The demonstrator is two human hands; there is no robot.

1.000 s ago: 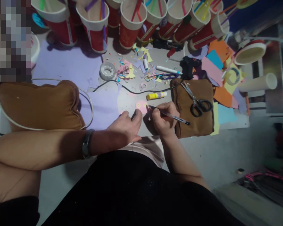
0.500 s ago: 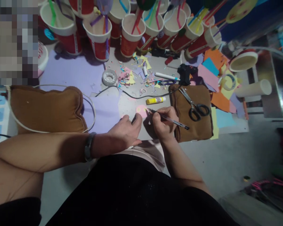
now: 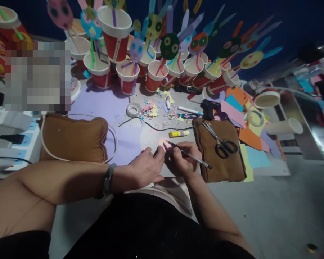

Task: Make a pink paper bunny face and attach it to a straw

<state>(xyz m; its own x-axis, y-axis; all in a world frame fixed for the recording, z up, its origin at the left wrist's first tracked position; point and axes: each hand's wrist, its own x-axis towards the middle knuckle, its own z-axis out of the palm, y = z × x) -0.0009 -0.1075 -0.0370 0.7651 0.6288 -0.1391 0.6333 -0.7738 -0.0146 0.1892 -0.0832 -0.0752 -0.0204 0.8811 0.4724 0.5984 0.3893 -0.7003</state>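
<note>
Working at a grey table (image 3: 148, 136) above a grey floor (image 3: 275, 212), right hand (image 3: 187, 158) gripped one pen (image 3: 196, 159), tip at one pink paper piece (image 3: 163, 142) near the table's front edge, while left hand (image 3: 147, 167) lay loosely spread, fingertips at the paper's lower edge. Count: one glue stick (image 3: 179, 133) just beyond the paper, one pair of scissors (image 3: 224, 148) on the right one of two brown cushions (image 3: 75, 138), two tape rolls (image 3: 133, 109); red cups (image 3: 126, 81) overlapped too much to count. Black cable (image 3: 164, 129) crossed between hands and paper scraps (image 3: 149, 109); left fingers hid part of the paper.
</note>
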